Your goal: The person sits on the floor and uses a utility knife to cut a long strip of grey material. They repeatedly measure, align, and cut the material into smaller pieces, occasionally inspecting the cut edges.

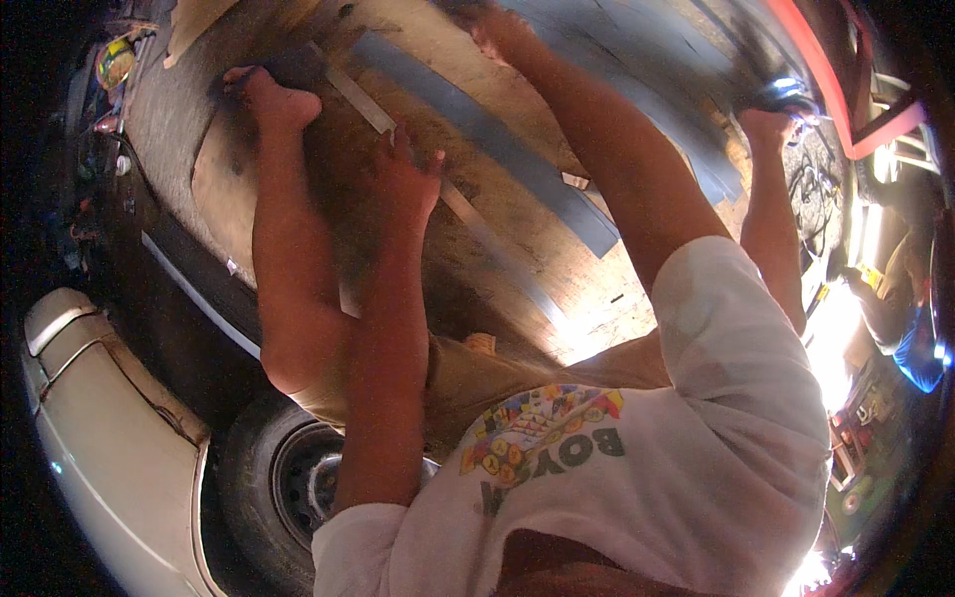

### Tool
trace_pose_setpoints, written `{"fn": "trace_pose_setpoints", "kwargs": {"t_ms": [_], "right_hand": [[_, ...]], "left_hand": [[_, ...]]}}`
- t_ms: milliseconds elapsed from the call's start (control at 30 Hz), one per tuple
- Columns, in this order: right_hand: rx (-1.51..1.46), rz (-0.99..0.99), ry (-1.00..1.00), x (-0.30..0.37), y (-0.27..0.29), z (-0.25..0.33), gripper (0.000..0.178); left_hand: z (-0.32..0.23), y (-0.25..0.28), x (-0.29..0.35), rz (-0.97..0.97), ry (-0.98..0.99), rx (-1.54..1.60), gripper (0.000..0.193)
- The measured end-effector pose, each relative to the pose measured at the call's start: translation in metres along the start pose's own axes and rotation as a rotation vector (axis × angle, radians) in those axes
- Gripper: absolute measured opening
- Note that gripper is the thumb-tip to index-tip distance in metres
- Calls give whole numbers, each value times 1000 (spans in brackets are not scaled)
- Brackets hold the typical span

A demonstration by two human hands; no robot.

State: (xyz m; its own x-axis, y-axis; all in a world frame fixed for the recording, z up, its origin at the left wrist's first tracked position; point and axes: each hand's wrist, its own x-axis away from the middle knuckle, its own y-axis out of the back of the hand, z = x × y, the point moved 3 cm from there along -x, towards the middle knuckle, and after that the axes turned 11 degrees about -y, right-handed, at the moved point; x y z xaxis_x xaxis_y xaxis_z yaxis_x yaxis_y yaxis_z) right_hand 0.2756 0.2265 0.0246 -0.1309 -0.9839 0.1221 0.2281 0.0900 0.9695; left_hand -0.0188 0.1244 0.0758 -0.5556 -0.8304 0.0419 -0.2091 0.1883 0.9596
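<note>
Metal strip (438, 184) under left hand (406, 184); board edge near.

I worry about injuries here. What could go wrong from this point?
1. The left hand presses spread fingers on the metal straightedge; if that slips, its edge could nick them.
2. The bare foot rests on the wooden board right beside the straightedge, unprotected.
3. The right hand is blurred at the far edge, so its grip cannot be judged.

Long metal strip (438, 184) flat, diagonal on wooden board (557, 289).
</note>
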Motion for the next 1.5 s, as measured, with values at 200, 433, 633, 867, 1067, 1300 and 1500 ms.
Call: {"fn": "trace_pose_setpoints", "kwargs": {"t_ms": [200, 433, 633, 867, 1067, 1300, 1500], "right_hand": [[-83, 57, 4, -40, -40, -21, 28], [-173, -41, 15, -43, -42, -57, 27], [-379, -350, 200, -5, 16, -30, 22], [-431, -237, -45, 221, 73, -4, 27], [96, -172, -228, 358, -8, -40, 30], [130, -159, -186, 352, -32, -65, 38], [141, -296, -337, 333, -11, -124, 25]], "left_hand": [[8, -12, -7, -84, 13, 37, 81], [8, -27, -14, -83, 0, 74, 83], [5, -33, -9, -87, -49, -8, 83], [-8, -25, -2, -45, -133, 140, 85], [-42, -41, -1, 32, -237, 83, 87], [-27, -36, 8, -33, -253, 285, 73], [-91, -39, 45, 128, -742, 62, 54]]}}
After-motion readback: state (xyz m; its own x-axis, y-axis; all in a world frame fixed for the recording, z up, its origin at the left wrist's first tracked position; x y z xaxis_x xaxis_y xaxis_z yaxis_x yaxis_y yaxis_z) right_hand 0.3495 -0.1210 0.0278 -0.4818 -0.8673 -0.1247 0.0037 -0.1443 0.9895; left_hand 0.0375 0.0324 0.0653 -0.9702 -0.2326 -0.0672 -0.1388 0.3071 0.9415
